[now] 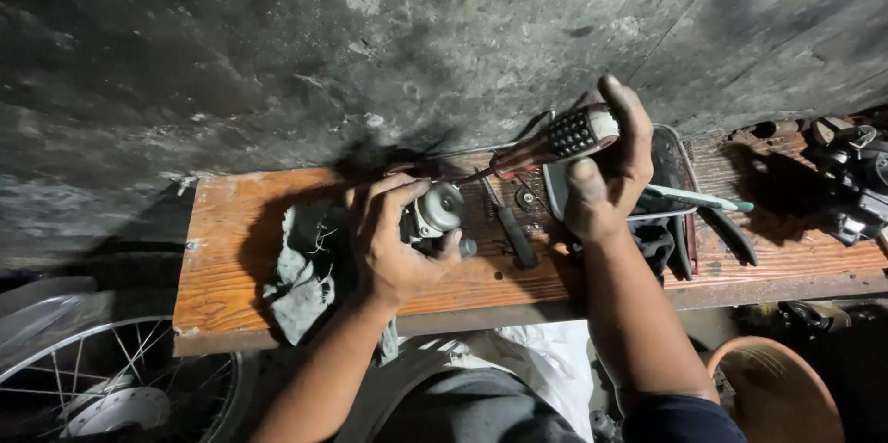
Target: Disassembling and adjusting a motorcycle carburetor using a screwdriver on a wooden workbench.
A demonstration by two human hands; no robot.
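Grease coats both my hands. My left hand wraps a small silver-and-black metal part with a round domed cap, its fingers curled tight over the top, holding it just above the worn orange-brown wooden surface, near the middle. My right hand grips a screwdriver with a dark red, ribbed black-and-white handle; those fingers are pressed closed around the grip, thumb up along it, and the thin steel shaft runs left and down toward the domed part.

As I judge it, the tip could skid off the smooth, rounded cap and jab my left hand, since my oily hold gives little friction and the part is not braced against anything. It could also twist out of my fist and fall off the near edge.

A crumpled grey rag, soft and frayed, lies left of my hand. Right of the part rests a dark flat tool, with a shallow metal tray beyond, and pliers with black handles beside a green-and-white handled tool. The wall behind is rough, blackened concrete. A spoked wheel sits low at the near left, a terracotta-coloured bowl at the near right.
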